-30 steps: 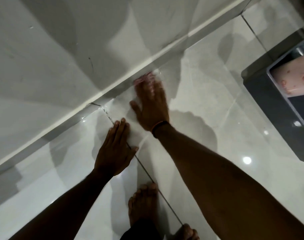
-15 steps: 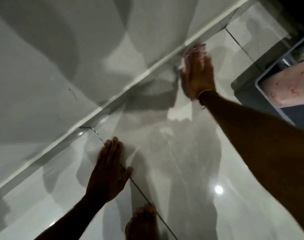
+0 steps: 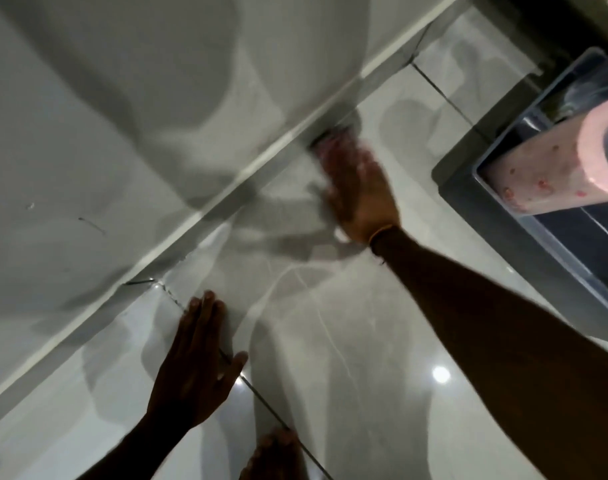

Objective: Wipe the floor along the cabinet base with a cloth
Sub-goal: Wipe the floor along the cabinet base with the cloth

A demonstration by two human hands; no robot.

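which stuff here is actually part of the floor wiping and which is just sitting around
In use:
- right hand, blurred, at the cabinet base
- left hand, flat on the floor
- cloth: too blurred to make out

Lying about:
- grey bin
- pink roll in it

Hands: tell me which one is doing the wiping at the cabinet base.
The right hand, blurred with motion, fingers at the cabinet base. The left hand lies flat and sharp on the floor tile, nearer the person, only bracing.
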